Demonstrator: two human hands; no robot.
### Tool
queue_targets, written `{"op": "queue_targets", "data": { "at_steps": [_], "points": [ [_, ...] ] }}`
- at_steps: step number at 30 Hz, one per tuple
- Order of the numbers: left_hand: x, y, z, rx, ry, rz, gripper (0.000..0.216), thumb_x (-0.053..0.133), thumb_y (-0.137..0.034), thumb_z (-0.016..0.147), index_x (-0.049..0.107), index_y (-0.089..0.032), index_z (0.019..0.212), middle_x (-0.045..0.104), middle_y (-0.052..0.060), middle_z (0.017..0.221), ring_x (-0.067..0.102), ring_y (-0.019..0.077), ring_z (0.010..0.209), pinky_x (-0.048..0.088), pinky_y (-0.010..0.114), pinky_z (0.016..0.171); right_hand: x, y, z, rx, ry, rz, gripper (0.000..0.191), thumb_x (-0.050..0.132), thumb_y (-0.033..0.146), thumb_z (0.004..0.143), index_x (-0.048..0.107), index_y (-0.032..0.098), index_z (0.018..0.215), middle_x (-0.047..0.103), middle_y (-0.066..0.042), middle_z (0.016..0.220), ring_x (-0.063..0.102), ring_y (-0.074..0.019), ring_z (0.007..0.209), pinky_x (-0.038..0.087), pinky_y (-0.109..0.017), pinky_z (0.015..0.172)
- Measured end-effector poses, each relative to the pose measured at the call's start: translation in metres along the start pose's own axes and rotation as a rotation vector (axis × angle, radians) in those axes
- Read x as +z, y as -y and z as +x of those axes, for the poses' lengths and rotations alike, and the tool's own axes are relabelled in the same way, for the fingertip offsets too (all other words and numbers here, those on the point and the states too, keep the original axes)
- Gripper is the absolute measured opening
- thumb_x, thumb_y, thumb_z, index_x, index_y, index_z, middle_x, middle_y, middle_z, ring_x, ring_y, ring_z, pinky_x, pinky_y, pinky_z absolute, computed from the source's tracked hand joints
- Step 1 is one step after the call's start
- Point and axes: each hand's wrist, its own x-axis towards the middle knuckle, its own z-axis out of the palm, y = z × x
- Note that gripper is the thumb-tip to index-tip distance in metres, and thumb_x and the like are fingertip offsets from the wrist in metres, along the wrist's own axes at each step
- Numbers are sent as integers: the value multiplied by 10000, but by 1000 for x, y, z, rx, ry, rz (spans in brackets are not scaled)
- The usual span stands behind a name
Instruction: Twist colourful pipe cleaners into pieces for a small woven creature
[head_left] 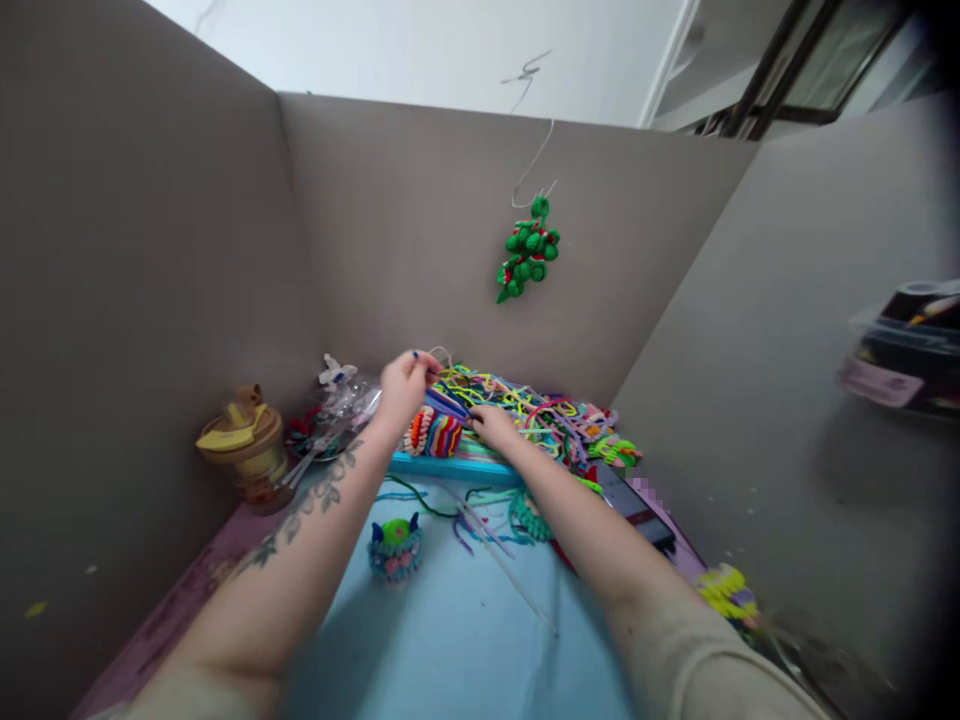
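Observation:
Blue pipe cleaners (pixel 448 404) stretch in a narrow bundle between my two hands, above the far part of the work surface. My left hand (pixel 405 386) is closed in a pinch at their upper left end. At their lower right end my right hand (pixel 495 427) has its fingers pressed together on them. Just under the bundle lies a striped, multicoloured fuzzy piece (pixel 442 433) in a blue tray (pixel 457 468). A large tangled heap of coloured pipe cleaners (pixel 555 410) spreads behind my right hand.
A small green-and-blue horned fuzzy figure (pixel 395 548) and a teal coiled piece (pixel 529 515) sit on the light blue mat (pixel 450 640). A phone (pixel 637 508) lies right, a brown tub (pixel 247 450) stands left. Grey partitions (pixel 420 220) surround the table; a green ornament (pixel 531 250) hangs there.

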Motion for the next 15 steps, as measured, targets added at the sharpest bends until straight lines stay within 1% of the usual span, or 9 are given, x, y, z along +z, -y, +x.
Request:
{"op": "queue_targets", "data": {
  "at_steps": [1,3,5,6,8,11,13,14,15],
  "points": [
    [-11,-14,2,37,-56,-47,251,449,-318,837,579,-122,749,620,35,698,560,99,586,449,218,574,-2,-5,2,19,0,-5,181,488,236,796,652,191,858,659,-46,900,570,-163,825,382,-222,700],
    [-34,-41,-2,129,-248,-150,246,455,-340,846,570,-127,801,629,30,760,569,83,613,461,213,609,-4,-14,5,59,6,-5,167,502,206,781,651,185,852,660,-57,906,579,-173,832,388,-232,705],
    [-54,-59,-17,186,-427,-291,203,462,-323,854,554,-142,846,627,14,816,572,62,630,466,211,646,-5,-20,7,85,21,0,155,520,189,763,650,179,848,664,-59,890,589,-179,820,398,-238,699],
    [-61,-62,-28,184,-478,-370,195,460,-325,857,547,-151,841,624,2,807,568,55,618,471,215,654,-5,-21,8,88,27,8,162,529,196,759,645,179,871,665,-56,894,593,-177,817,404,-236,698],
    [-70,-55,-57,88,-554,-499,159,492,-321,837,544,-172,809,623,-19,778,564,52,610,484,207,659,-2,-19,9,71,37,27,218,559,239,752,623,184,953,658,-50,939,594,-168,835,416,-228,710],
    [-76,-22,-101,-153,-654,-663,138,548,-301,789,555,-165,764,626,-18,739,570,54,602,487,181,622,6,-9,10,31,46,30,378,643,291,687,585,172,1041,622,-81,1049,578,-187,926,418,-244,783],
    [-78,0,-124,-279,-677,-707,131,586,-280,750,563,-152,732,628,-11,710,567,58,575,483,177,585,14,-2,12,89,4,4,494,698,280,619,562,137,1072,577,-142,1120,552,-237,997,410,-296,832],
    [-79,9,-132,-316,-664,-708,138,601,-280,736,565,-147,720,631,-6,704,568,61,573,484,179,582,17,0,14,151,-29,7,529,716,266,590,557,122,1073,565,-168,1130,547,-260,1006,411,-319,837],
    [-80,15,-139,-350,-640,-712,146,618,-282,721,568,-145,714,633,-2,698,570,65,574,486,185,583,19,1,16,214,-54,29,526,724,248,570,563,113,1053,571,-181,1111,556,-273,991,418,-332,825]
  ]
}}
